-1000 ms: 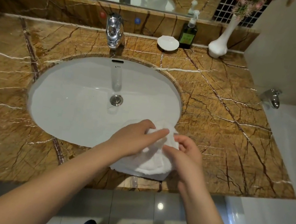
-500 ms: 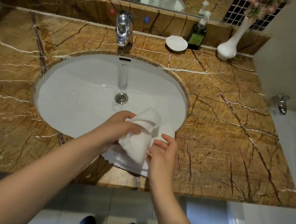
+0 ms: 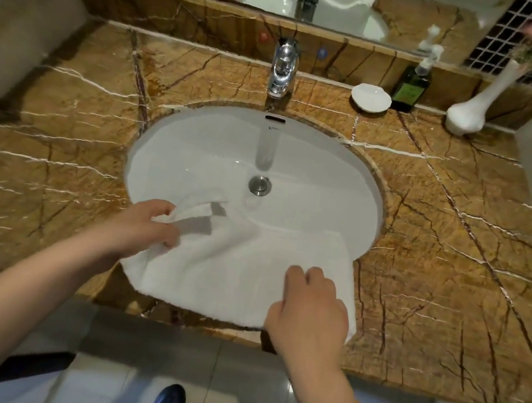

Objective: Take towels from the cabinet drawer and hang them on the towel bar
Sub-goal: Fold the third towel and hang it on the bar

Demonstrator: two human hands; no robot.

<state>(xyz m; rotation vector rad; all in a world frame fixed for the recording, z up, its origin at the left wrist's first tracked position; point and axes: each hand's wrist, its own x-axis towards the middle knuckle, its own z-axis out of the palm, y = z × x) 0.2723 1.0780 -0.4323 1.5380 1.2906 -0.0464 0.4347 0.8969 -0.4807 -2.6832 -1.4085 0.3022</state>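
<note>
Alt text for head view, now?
A white terry towel lies spread over the front rim of a white oval sink in a brown marble counter. The left hand pinches a corner; the right hand grips its near edge.

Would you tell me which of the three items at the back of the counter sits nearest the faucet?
The white soap dish; the dark pump bottle and white vase stand farther right.

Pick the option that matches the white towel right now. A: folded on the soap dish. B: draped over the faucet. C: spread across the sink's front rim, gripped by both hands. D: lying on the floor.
C: the white towel lies spread over the front rim of the sink, with the left hand and right hand each gripping it.
</note>
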